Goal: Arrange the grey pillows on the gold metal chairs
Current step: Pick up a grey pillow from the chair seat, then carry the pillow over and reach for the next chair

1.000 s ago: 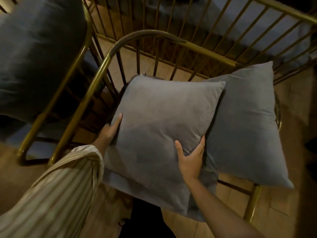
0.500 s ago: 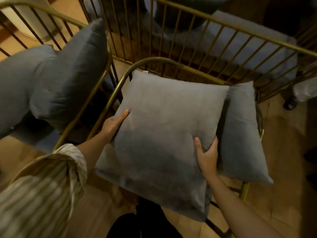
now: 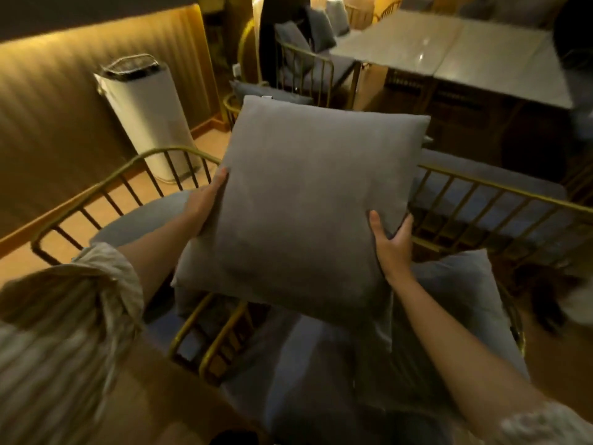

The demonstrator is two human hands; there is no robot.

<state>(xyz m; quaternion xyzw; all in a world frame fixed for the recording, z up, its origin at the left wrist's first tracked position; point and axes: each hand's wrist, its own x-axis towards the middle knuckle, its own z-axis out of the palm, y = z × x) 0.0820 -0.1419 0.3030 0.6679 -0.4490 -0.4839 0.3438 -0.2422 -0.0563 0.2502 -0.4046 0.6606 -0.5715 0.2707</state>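
A square grey pillow (image 3: pixel 305 200) is lifted in the air in front of me, held at both sides. My left hand (image 3: pixel 208 200) grips its left edge and my right hand (image 3: pixel 390 245) grips its lower right edge. Below it stand gold metal chairs: one with a curved barred back (image 3: pixel 106 187) at left, one with a long rail (image 3: pixel 500 187) at right. A second grey pillow (image 3: pixel 462 303) lies on the near chair at lower right. The seat under the held pillow is mostly hidden.
A white cylindrical appliance (image 3: pixel 144 114) stands by the lit ribbed wall at left. Grey tables (image 3: pixel 449 56) sit at the back right, with more gold chairs and grey pillows (image 3: pixel 298 43) behind. Wooden floor shows at left.
Both hands have lifted the grey pillow up off the chair and away from the second pillow. My view has risen from the chair seat to the room beyond.
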